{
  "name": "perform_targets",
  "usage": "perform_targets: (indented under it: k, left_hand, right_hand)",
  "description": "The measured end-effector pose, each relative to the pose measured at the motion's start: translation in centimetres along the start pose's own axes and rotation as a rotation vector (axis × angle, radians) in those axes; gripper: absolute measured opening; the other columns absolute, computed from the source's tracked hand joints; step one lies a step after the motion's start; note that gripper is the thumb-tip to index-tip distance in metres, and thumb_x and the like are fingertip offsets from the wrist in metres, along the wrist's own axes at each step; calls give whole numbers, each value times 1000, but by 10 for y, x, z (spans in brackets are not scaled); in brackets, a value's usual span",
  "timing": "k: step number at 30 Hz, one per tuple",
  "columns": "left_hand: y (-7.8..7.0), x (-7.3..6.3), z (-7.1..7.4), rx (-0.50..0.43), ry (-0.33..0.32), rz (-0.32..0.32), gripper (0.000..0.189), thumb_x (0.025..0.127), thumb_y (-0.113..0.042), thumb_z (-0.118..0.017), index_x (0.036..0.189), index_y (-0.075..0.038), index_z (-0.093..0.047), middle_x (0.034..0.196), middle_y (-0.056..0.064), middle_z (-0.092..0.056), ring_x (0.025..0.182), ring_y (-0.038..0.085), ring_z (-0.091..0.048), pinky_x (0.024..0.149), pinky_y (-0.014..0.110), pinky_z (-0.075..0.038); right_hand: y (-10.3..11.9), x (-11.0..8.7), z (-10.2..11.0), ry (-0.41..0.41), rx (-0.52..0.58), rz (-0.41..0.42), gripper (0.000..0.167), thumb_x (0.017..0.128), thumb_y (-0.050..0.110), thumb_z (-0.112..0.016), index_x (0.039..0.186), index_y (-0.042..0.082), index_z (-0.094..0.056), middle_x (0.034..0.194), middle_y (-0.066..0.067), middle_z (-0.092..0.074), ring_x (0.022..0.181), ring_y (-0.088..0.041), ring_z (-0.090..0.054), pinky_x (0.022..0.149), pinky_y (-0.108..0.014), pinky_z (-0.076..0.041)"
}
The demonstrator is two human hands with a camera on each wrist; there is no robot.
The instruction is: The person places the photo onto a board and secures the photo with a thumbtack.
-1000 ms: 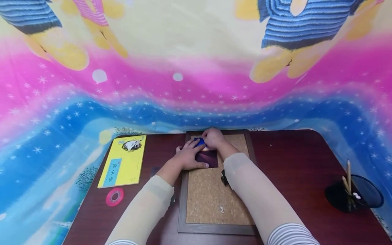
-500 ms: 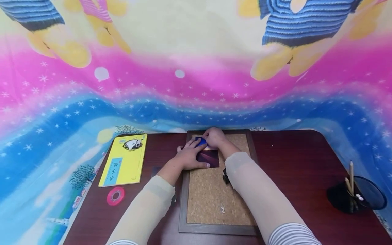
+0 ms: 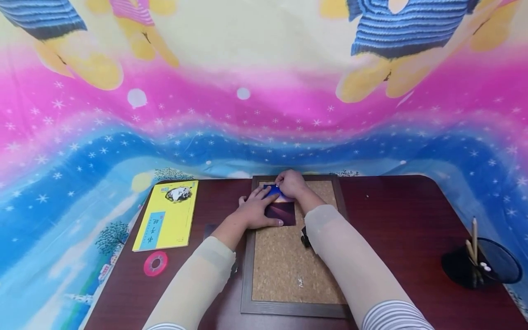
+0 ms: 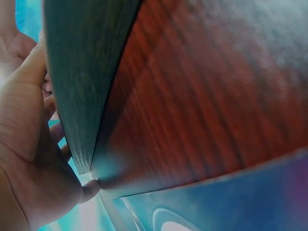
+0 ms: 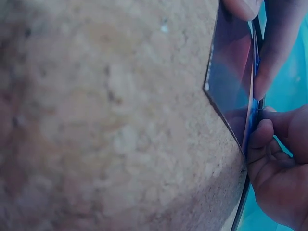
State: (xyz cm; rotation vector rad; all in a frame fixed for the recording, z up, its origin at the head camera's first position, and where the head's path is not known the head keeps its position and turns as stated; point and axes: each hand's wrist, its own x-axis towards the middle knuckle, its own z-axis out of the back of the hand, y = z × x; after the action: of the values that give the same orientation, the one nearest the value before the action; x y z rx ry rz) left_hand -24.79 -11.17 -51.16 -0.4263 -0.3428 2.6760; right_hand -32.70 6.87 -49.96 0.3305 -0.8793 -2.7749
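Note:
A glossy photo card [image 3: 281,213], blue at the top and dark purple below, lies on the upper part of a framed cork board [image 3: 284,261]. My left hand [image 3: 256,213] rests spread on the card's left side, its thumb at the lower edge. At the card's top edge, my right hand [image 3: 291,184] pinches a small white thing [image 3: 277,185], mostly hidden by the fingertips; I cannot tell its kind. In the right wrist view the thumb and finger of the right hand [image 5: 281,163] meet close over the card [image 5: 231,62]. The left wrist view shows the left hand [image 4: 33,144] over the board's frame [image 4: 82,86].
A yellow booklet [image 3: 167,215] and a pink tape roll [image 3: 155,263] lie on the left of the dark red table [image 3: 392,238]. A black mesh cup [image 3: 458,270] holding pencils stands at the far right. Small white bits [image 3: 300,283] lie on the lower cork. A patterned cloth [image 3: 264,137] hangs behind.
My right fingertips have shifted slightly at the card's top edge, so more of its blue part and the small white thing show. The left hand stays on the card.

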Motion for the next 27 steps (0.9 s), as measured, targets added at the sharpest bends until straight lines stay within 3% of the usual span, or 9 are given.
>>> perform_targets:
  k: [14, 27]
  left_hand:
    - [11, 15, 6, 5, 14, -21, 100, 83, -83, -62, 165, -41, -25, 175, -4, -9, 160, 24, 1, 114, 73, -19]
    - [16, 24, 10, -2, 32, -41, 100, 83, -81, -62, 165, -40, -23, 175, -3, -8, 160, 25, 1, 115, 71, -20]
  right_hand:
    - [3, 11, -1, -43, 48, -90, 19, 104, 17, -60, 109, 11, -78, 113, -8, -73, 105, -27, -67, 92, -42, -55]
    - [1, 22, -3, -47, -14, -111, 20, 105, 20, -60, 110, 13, -78, 113, -6, -73, 108, -26, -67, 93, -42, -55]
